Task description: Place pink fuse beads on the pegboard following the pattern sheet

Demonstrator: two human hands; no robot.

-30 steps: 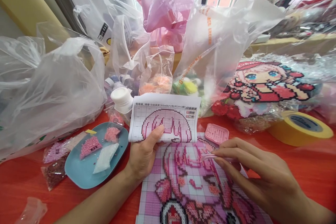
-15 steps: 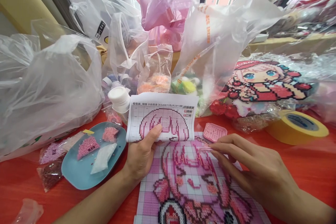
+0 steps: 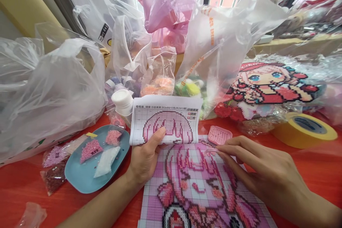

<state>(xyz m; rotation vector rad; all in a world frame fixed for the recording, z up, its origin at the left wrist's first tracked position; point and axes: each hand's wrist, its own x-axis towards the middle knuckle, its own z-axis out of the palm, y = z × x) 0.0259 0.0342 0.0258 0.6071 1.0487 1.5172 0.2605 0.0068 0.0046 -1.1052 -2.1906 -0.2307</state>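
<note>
My left hand [image 3: 145,158] grips a folded printed pattern sheet [image 3: 167,117], thumb on its front, over the top edge of the bead picture. The sheet shows a gridded head of hair. Between thumb and fingertips, my right hand [image 3: 263,171] pinches pale pink tweezers [image 3: 212,150], their tips low over the hair in the picture. Below lies a pegboard [image 3: 153,185] bearing a pink and dark-brown fuse-bead figure [image 3: 199,187]. Whether a bead sits in the tips is too small to tell. A small pink slotted tray [image 3: 219,135] lies just behind my right fingertips.
On the left, a blue plate [image 3: 76,174] holds bags of pink beads and a white packet; more bead bags [image 3: 53,176] lie beside it. A white bottle [image 3: 122,101], plastic bags [image 3: 72,89], yellow tape [image 3: 307,128] and a finished bead figure [image 3: 269,82] stand around the back.
The whole view shifts slightly, with things appearing a little further right and down. Both hands keep their holds on the sheet and the tweezers.
</note>
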